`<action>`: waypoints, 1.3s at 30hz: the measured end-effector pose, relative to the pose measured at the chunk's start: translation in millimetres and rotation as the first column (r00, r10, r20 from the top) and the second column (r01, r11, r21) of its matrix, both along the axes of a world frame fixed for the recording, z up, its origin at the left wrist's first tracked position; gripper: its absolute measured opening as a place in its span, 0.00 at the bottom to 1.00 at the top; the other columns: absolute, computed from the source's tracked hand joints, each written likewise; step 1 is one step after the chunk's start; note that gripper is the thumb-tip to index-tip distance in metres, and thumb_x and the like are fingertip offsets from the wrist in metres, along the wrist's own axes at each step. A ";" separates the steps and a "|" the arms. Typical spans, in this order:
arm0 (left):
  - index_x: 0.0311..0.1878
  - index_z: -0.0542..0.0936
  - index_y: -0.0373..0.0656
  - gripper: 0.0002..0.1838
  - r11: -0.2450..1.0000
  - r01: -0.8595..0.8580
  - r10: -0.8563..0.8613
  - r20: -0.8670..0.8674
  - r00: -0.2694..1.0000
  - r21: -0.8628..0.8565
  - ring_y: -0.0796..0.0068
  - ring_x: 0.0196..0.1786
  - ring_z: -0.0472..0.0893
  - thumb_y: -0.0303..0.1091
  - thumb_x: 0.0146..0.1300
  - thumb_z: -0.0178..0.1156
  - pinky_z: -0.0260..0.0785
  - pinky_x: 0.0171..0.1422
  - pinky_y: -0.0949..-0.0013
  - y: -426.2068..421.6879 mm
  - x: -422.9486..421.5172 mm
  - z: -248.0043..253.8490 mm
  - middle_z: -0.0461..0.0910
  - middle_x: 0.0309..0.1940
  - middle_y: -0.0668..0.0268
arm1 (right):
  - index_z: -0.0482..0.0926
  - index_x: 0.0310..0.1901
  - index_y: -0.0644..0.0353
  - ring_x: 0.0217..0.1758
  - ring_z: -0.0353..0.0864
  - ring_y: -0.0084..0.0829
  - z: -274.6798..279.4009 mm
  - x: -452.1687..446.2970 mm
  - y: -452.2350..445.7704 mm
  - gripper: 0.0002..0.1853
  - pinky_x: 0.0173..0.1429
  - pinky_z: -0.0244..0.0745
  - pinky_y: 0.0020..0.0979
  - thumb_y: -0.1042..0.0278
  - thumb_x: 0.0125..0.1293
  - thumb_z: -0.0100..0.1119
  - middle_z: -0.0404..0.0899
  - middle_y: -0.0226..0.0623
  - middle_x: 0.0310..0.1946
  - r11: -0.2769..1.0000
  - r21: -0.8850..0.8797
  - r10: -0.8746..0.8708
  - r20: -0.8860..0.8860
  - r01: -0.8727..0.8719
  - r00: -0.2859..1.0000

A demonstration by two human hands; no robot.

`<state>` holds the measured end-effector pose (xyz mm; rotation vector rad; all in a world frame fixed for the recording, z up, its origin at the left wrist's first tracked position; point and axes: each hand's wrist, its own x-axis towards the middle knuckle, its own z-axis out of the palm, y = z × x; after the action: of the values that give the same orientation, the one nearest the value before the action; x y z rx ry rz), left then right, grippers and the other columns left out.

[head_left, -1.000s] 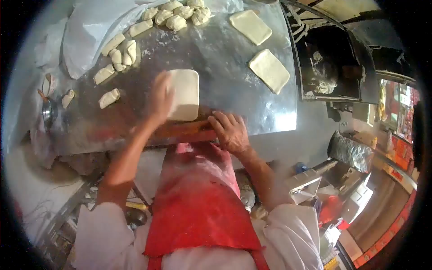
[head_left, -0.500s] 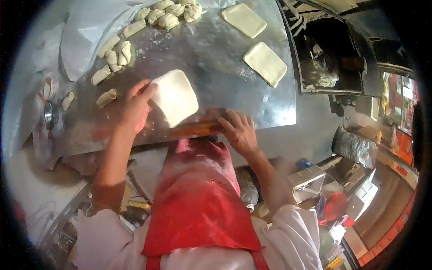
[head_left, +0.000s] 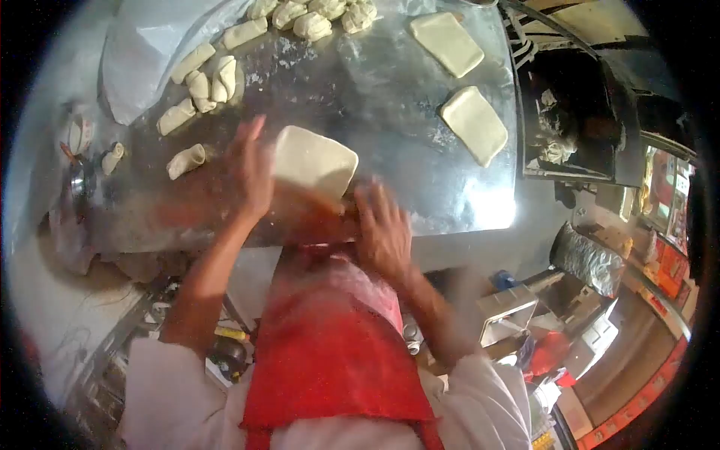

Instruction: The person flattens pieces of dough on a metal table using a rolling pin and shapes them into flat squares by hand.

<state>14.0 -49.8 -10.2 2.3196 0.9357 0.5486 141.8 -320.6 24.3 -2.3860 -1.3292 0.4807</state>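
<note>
A flat, rounded square sheet of dough (head_left: 315, 161) lies on the metal table near its front edge. Along its left side is my left hand (head_left: 253, 172), smeared by motion, with fingers stretched out and apart from the thumb. A brown wooden rolling pin (head_left: 311, 204), also blurred, crosses just in front of the sheet. My right hand (head_left: 384, 232) is laid over the pin's right end with its fingers extended. Whether my left palm touches the pin's other end is hard to make out.
Two more dough sheets (head_left: 448, 45) (head_left: 475, 125) lie at the right. Rolled dough pieces (head_left: 223, 79) and folded lumps (head_left: 312, 27) sit at the back left beside a plastic sheet (head_left: 146, 67). A small metal bowl (head_left: 79, 180) stands at the left edge. A dark open box (head_left: 577, 112) adjoins the right side.
The dough sheet, held up by my left hand before, now lies on the table. My left hand has let go of it and moved right, closer to the rolling pin. The view has shifted slightly.
</note>
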 end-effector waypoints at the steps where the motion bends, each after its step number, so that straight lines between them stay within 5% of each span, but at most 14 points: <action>1: 0.80 0.72 0.45 0.32 0.993 0.076 -0.046 -0.316 0.948 0.085 0.48 0.86 0.62 0.49 0.79 0.60 0.53 0.85 0.37 1.9 32.6 24.6 0.68 0.82 0.55 | 0.71 0.78 0.54 0.82 0.66 0.57 -10.9 22.0 24.9 0.35 0.78 0.64 0.64 0.40 0.78 0.56 0.64 0.53 0.82 0.999 -0.012 -0.029 0.100 0.030 0.995; 5: 0.86 0.62 0.50 0.40 0.982 0.106 -0.077 -0.181 0.981 0.156 0.50 0.88 0.57 0.55 0.77 0.60 0.45 0.87 0.32 37.5 81.0 -14.1 0.63 0.85 0.58 | 0.68 0.80 0.58 0.84 0.63 0.59 -13.8 73.9 80.1 0.44 0.82 0.56 0.65 0.28 0.78 0.47 0.63 0.55 0.83 0.972 0.008 -0.228 0.238 0.233 0.944; 7: 0.89 0.56 0.50 0.39 0.880 0.382 -0.332 -0.210 0.920 0.281 0.45 0.88 0.55 0.54 0.82 0.53 0.43 0.89 0.35 40.3 71.4 -4.2 0.58 0.87 0.53 | 0.68 0.80 0.59 0.84 0.64 0.58 -15.5 44.4 64.9 0.45 0.82 0.56 0.65 0.28 0.78 0.48 0.63 0.55 0.82 0.976 -0.001 -0.211 0.238 0.217 0.948; 10: 0.88 0.55 0.39 0.47 0.863 0.502 -0.483 -0.205 0.851 0.054 0.43 0.88 0.56 0.54 0.76 0.60 0.45 0.88 0.35 10.7 -18.1 10.5 0.57 0.87 0.51 | 0.66 0.80 0.67 0.85 0.63 0.55 -28.7 -29.7 15.1 0.48 0.85 0.55 0.60 0.27 0.78 0.47 0.63 0.56 0.83 0.992 0.022 -0.125 0.168 0.124 0.978; 14: 0.87 0.57 0.39 0.46 0.842 0.526 -0.468 -0.321 0.823 0.120 0.43 0.87 0.59 0.57 0.77 0.59 0.46 0.87 0.34 21.4 -4.4 10.3 0.61 0.85 0.46 | 0.65 0.80 0.66 0.86 0.62 0.55 -29.5 -8.0 22.6 0.47 0.86 0.54 0.59 0.29 0.77 0.51 0.65 0.55 0.82 0.995 -0.063 -0.068 0.210 0.083 0.975; 17: 0.88 0.57 0.47 0.38 0.852 0.459 -0.377 -0.314 0.871 0.253 0.42 0.87 0.59 0.42 0.81 0.57 0.48 0.86 0.31 65.9 93.2 -23.5 0.59 0.86 0.51 | 0.66 0.80 0.61 0.86 0.61 0.56 -18.9 83.0 89.6 0.45 0.86 0.54 0.61 0.31 0.75 0.56 0.66 0.56 0.80 0.977 -0.044 -0.187 0.291 0.208 0.938; 19: 0.87 0.57 0.46 0.39 0.901 0.421 -0.406 -0.139 0.904 0.108 0.44 0.86 0.61 0.42 0.79 0.60 0.48 0.86 0.30 64.5 104.2 -5.4 0.60 0.86 0.52 | 0.66 0.80 0.59 0.86 0.60 0.57 -22.3 79.5 86.0 0.45 0.86 0.53 0.62 0.32 0.74 0.57 0.67 0.57 0.80 0.963 0.006 -0.259 0.278 0.268 0.925; 23: 0.82 0.64 0.34 0.48 0.751 0.643 -0.589 -0.289 0.755 0.149 0.44 0.86 0.62 0.67 0.75 0.56 0.50 0.87 0.36 41.8 13.3 -3.6 0.62 0.84 0.46 | 0.66 0.80 0.65 0.86 0.62 0.55 -35.4 -2.6 38.2 0.47 0.85 0.55 0.60 0.30 0.75 0.56 0.63 0.56 0.83 0.975 -0.157 -0.117 0.249 0.159 0.961; 27: 0.82 0.65 0.33 0.46 0.801 0.598 -0.570 -0.313 0.760 -0.007 0.40 0.86 0.60 0.63 0.76 0.58 0.48 0.87 0.35 7.8 -47.1 14.3 0.61 0.83 0.42 | 0.63 0.82 0.65 0.88 0.59 0.52 -19.3 -58.6 10.1 0.50 0.86 0.55 0.58 0.29 0.75 0.54 0.61 0.55 0.84 0.992 -0.027 -0.116 0.175 0.122 0.978; 32: 0.87 0.57 0.42 0.46 0.840 0.516 -0.468 -0.256 0.846 0.166 0.42 0.88 0.56 0.61 0.77 0.58 0.45 0.87 0.31 60.8 101.3 -13.9 0.58 0.87 0.51 | 0.64 0.82 0.61 0.86 0.60 0.55 -21.7 85.2 93.5 0.45 0.86 0.55 0.61 0.35 0.76 0.56 0.62 0.55 0.83 0.968 -0.180 -0.125 0.254 0.174 0.959; 34: 0.87 0.57 0.41 0.47 0.860 0.475 -0.427 -0.244 0.870 0.186 0.44 0.88 0.57 0.60 0.76 0.59 0.46 0.87 0.31 67.3 117.4 -5.3 0.59 0.87 0.52 | 0.64 0.81 0.61 0.85 0.62 0.56 -22.8 102.8 95.7 0.43 0.86 0.55 0.62 0.37 0.76 0.57 0.63 0.54 0.83 0.932 0.116 -0.356 0.116 0.343 0.927; 36: 0.87 0.58 0.41 0.48 0.839 0.517 -0.490 -0.176 0.854 0.172 0.43 0.87 0.58 0.63 0.76 0.58 0.47 0.87 0.31 43.1 65.6 2.7 0.59 0.86 0.51 | 0.64 0.82 0.60 0.85 0.62 0.56 -19.8 61.5 76.8 0.45 0.86 0.54 0.61 0.35 0.75 0.58 0.63 0.55 0.82 0.908 -0.331 -0.252 0.052 0.255 0.966; 37: 0.87 0.57 0.39 0.50 0.806 0.579 -0.530 -0.284 0.799 0.126 0.41 0.87 0.57 0.66 0.76 0.57 0.47 0.87 0.31 29.1 24.0 -5.0 0.59 0.86 0.48 | 0.63 0.82 0.62 0.86 0.61 0.55 -37.0 18.7 41.0 0.47 0.86 0.52 0.60 0.32 0.75 0.56 0.62 0.56 0.83 0.982 -0.045 -0.174 0.183 0.185 0.968; 39: 0.84 0.60 0.32 0.53 0.787 0.615 -0.583 -0.278 0.764 0.040 0.37 0.87 0.57 0.71 0.75 0.54 0.48 0.86 0.31 0.5 -39.0 11.7 0.58 0.85 0.41 | 0.61 0.82 0.65 0.87 0.60 0.55 -21.3 -31.0 17.1 0.50 0.86 0.52 0.59 0.29 0.75 0.54 0.62 0.55 0.83 0.984 -0.040 -0.169 0.127 0.176 0.977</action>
<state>-25.0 -49.3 1.5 2.6618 0.2020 0.0377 110.8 -303.6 3.0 -2.5818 -1.1570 0.3271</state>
